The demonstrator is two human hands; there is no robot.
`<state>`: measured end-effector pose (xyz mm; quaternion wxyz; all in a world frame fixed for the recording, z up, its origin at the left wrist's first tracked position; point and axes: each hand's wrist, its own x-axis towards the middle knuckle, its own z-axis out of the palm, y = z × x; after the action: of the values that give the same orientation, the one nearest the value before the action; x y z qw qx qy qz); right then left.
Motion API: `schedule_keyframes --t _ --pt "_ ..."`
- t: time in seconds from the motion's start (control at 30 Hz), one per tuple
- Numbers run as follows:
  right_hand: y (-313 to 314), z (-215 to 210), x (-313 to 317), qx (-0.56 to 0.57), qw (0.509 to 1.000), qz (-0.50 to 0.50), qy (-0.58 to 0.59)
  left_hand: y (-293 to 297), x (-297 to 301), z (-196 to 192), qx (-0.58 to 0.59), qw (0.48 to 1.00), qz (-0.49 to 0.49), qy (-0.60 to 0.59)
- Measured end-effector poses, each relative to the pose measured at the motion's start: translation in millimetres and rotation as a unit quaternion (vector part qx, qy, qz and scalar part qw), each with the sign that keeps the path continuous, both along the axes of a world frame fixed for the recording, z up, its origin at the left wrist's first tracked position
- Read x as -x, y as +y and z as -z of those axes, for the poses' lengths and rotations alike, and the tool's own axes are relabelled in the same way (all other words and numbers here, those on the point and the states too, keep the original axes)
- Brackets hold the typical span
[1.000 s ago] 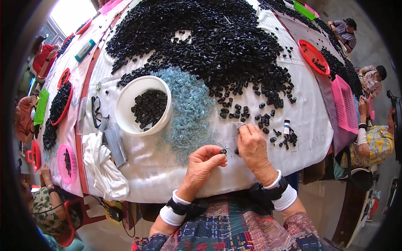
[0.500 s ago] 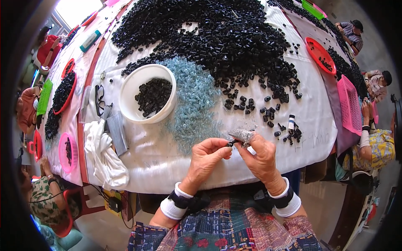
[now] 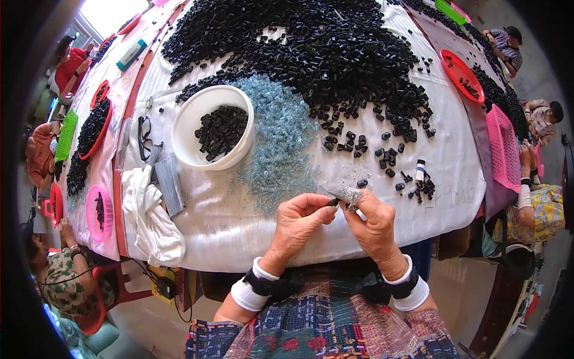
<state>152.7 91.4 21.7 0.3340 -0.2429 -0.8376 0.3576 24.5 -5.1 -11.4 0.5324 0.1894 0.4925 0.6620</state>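
Note:
Over the near edge of the white-covered table, my left hand (image 3: 299, 222) pinches a small black plastic part (image 3: 332, 203) between thumb and fingertips. Just beside it, my right hand (image 3: 373, 222) is closed on a crumpled, silvery foil-like piece (image 3: 347, 194), whose tip meets the black part. The two hands almost touch. Beyond my fingers lies a single black cylindrical piece (image 3: 362, 183), among fine crumbs. A heap of clear bluish springs or coils (image 3: 275, 137) spreads ahead to the left. Behind it rises a large pile of black plastic pieces (image 3: 335, 54).
A white bowl (image 3: 180, 140) partly filled with black parts stands left of the coils. Glasses (image 3: 143, 136), a grey cloth (image 3: 170, 185) and a white cloth (image 3: 146, 209) lie further left. A small white bottle (image 3: 420, 172) is at right. Other people sit along both side tables with coloured baskets.
A single black piece now lies on the cloth just beyond my right hand. My hands stay nearly in place, fingers shifting slightly around the small part. The view has tilted a little.

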Motion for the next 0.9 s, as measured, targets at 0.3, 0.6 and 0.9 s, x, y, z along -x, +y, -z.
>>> schedule_keyframes --t 0.3,0.6,0.9 --pt "1.6 2.0 0.2 0.008 1.0 0.016 0.012 1.0 -0.6 -1.5 -0.004 1.0 -0.002 0.004" --pt "-1.8 4.4 2.9 0.014 0.999 0.031 0.025 0.8 -0.4 -1.5 -0.005 1.0 0.005 0.008" --pt "3.5 5.7 0.9 0.025 0.999 0.019 0.013 1.4 -0.2 -0.3 0.006 1.0 0.003 0.003"
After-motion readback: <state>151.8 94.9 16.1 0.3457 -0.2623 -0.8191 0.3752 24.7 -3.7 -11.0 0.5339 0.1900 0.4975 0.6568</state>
